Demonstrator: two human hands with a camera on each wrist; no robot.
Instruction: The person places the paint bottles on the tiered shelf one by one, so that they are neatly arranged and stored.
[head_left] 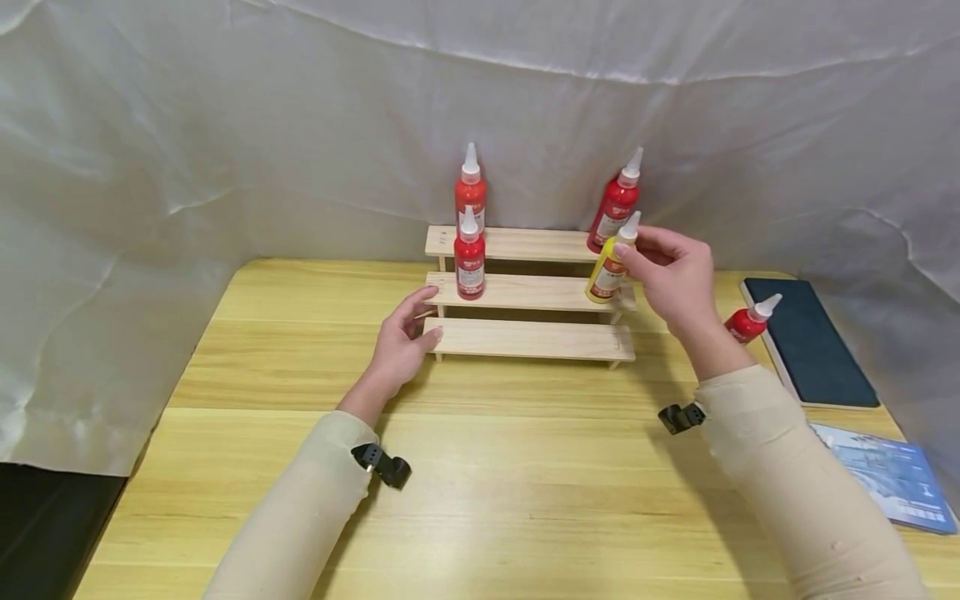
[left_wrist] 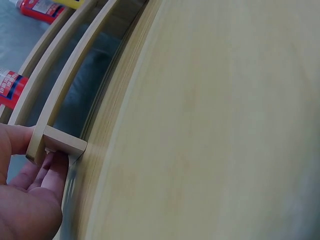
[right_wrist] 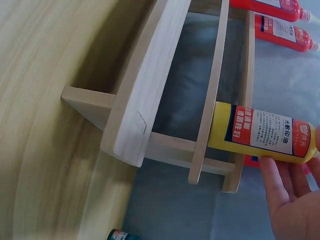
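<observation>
A three-tier wooden display stand stands at the far side of the table. My left hand grips the left end of the stand; the left wrist view shows thumb and fingers about the end of the lowest board. On the right end of the middle tier is a yellow ink bottle with a white nozzle, its base at the board. My right hand pinches its upper part. One red bottle stands on the middle tier's left end. Behind, the top tier bears an orange-red bottle at left and a red bottle at right.
Beyond my right wrist a red bottle is partly hidden by the arm. A dark notebook and a blue picture booklet lie along the table's right side. A grey curtain hangs right behind the stand.
</observation>
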